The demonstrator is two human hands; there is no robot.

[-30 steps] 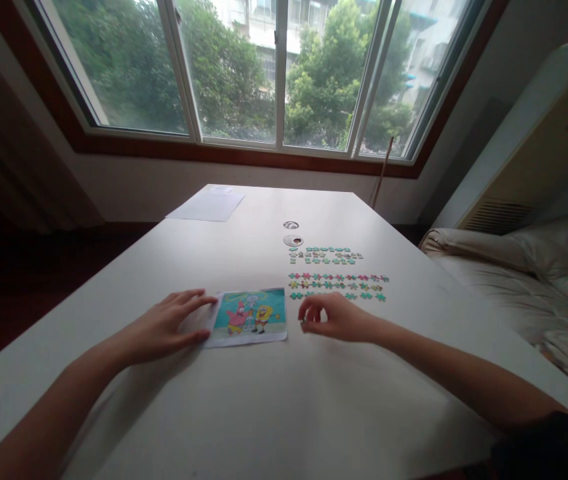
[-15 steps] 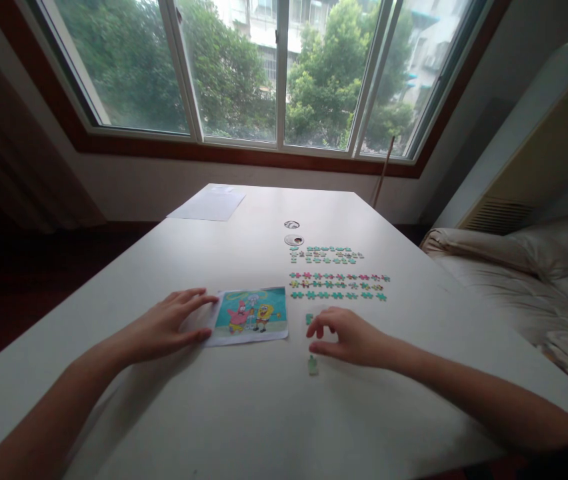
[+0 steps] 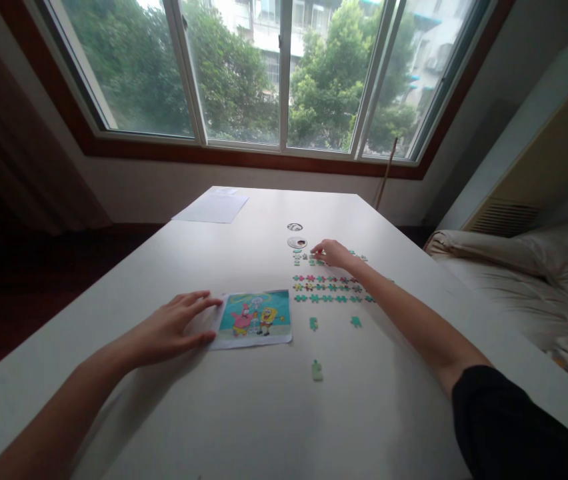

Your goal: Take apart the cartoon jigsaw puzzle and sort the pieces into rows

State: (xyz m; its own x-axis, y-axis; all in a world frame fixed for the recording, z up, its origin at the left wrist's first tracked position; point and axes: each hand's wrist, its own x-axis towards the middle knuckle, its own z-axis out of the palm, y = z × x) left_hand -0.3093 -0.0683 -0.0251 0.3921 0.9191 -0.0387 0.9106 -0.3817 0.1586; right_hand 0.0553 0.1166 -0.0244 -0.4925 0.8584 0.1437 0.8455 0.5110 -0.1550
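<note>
My left hand [image 3: 171, 328] lies flat on the white table [image 3: 244, 407], fingers spread, touching the left edge of a cartoon picture card [image 3: 255, 318]. My right hand [image 3: 333, 252] reaches far forward over the back row of small jigsaw pieces [image 3: 331, 259], fingers curled down onto them; whether it grips one is unclear. Two more rows of pieces [image 3: 331, 288] lie under my forearm. Three loose green pieces lie nearer: the first loose piece [image 3: 313, 324], the second [image 3: 356, 322], the third [image 3: 317, 371].
Two small round discs [image 3: 297, 242] sit beyond the pieces. A sheet of paper [image 3: 211, 207] lies at the table's far left corner. A bed with pale bedding [image 3: 529, 280] stands to the right, and a wide window [image 3: 284, 73] is ahead.
My right hand left the near table, where it set down green pieces, and stretched forward to the back row. The left hand stayed on the card.
</note>
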